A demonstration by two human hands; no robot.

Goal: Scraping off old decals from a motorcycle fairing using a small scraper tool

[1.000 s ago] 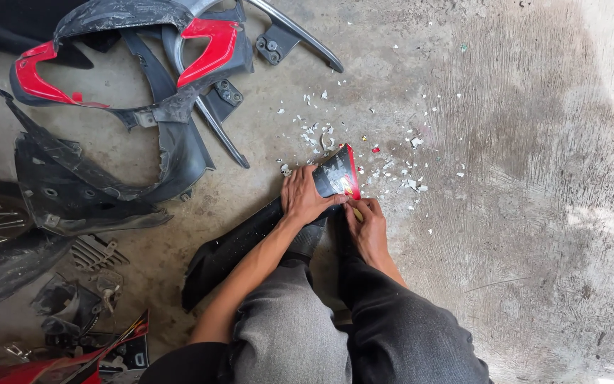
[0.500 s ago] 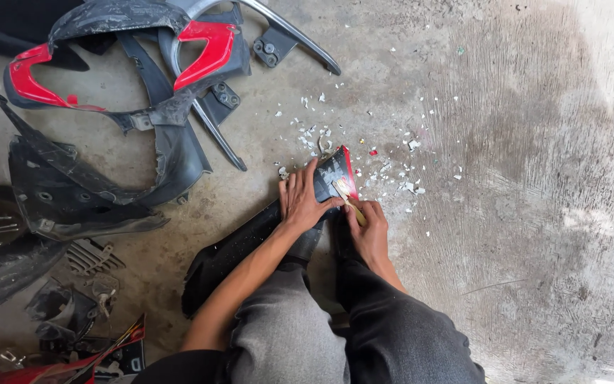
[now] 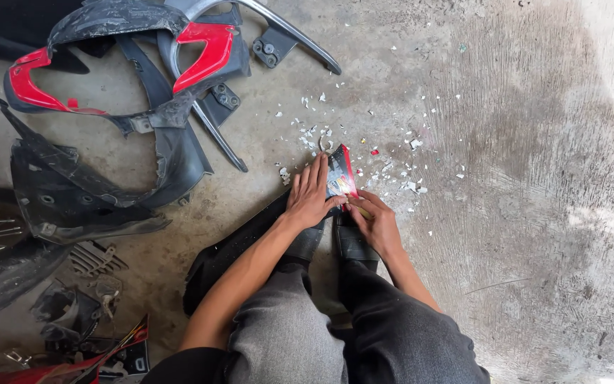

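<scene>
Concrete floor [image 3: 534, 213]: grey, rough, stained darker toward the right; bears everything listed.

Heap of motorcycle body panels [image 3: 108, 163], far left: black and grey plastic shells with red inserts, tangled with a grey metal grab rail [image 3: 286, 35]. Untouched at this moment, well apart from both hands.

Long black panel [image 3: 236, 249], centre near: lies flat on the floor, running from near left up to a red-edged tip [image 3: 342, 171] bearing a sticker. Both feet in black shoes [image 3: 353, 245] rest on or beside it.

Left hand [image 3: 310, 195]: spread flat, fingers extended, pressing the panel down just behind the tip; grasps nothing.

Right hand [image 3: 374, 220]: curled at the sticker's near edge, fingertips pinched, touching the panel. Whether it holds a small scraper or a sliver of sticker cannot be told.

Scatter of white and red flakes [image 3: 399, 178]: small chips strewn on the floor around and beyond the tip, densest far of the hands.

Status, as a judgement: sticker removal partly done. The chips suggest much has come off; coloured sticker remains on the tip, so scraping is left.
</scene>
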